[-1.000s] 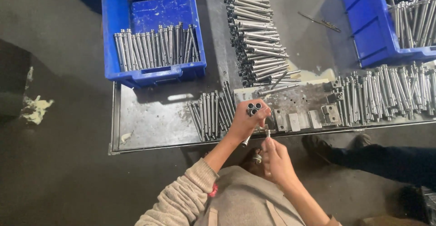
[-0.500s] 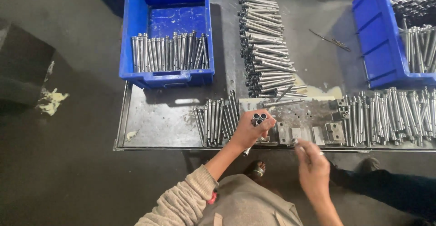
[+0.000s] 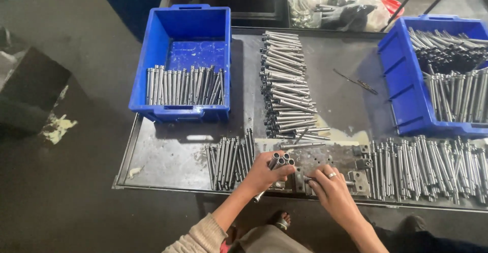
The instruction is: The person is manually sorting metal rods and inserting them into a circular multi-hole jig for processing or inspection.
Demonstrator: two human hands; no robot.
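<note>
A: Viewing from the head camera, report hand states.

B: Left hand is clenched around a bundle of metal tubes, held end-up at the near edge of the counter. Right hand rests on the metal fixture block just beside it, fingertips pinching a thin pin; a ring shows on one finger.

A: Describe the bundle.

B: Short, hollow, silver-grey tubes with dark bores, several visible at the top, one lower end protruding below the fist. Exact count cannot be determined.

A: Surroundings?

B: A row of loose tubes lies left of the left hand. A wider row of rods lies to the right. A long stack of rods runs up the counter centre. The left blue bin holds a single row; the right blue bin is fuller.

A: Failure risks?

B: Judged only: the bundle is gripped near mid-length, so a loosened grip could let smooth tubes slide out and drop off the near edge onto the floor. The adjacent loose row could roll if bumped by the wrist.
</note>
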